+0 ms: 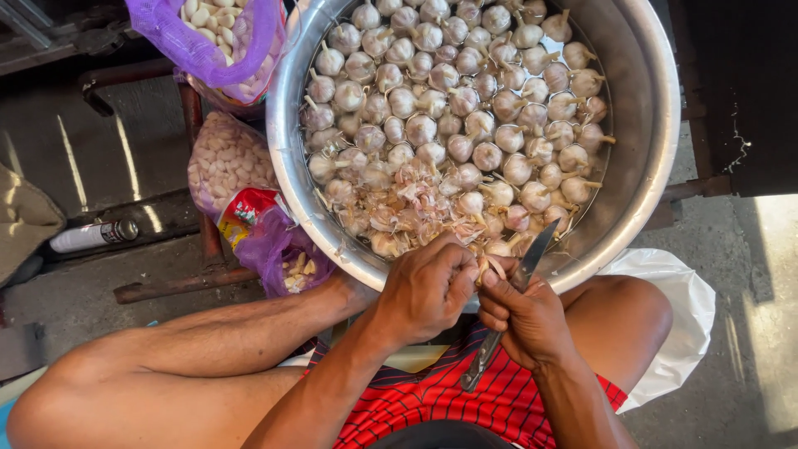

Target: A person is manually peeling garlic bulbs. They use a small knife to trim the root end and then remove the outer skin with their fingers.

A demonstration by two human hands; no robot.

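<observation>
Steel basin (pixel 665 108) heaped with whole garlic bulbs (pixel 465 100), loose skins near its front rim. Left hand (pixel 428 287) curled shut around a garlic piece (pixel 492 266) just over that rim; right hand (pixel 528 320) closed on a knife (pixel 507 316), blade angled up beside the garlic. Purple mesh bags of peeled cloves (pixel 229 158) left of the basin.

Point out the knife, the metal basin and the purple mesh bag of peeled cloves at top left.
knife (pixel 532 254), head view, on the flat of the blade above the right hand.
metal basin (pixel 644 125), head view, on its bare right inner wall.
purple mesh bag (pixel 249 41), head view, on its right side.
</observation>
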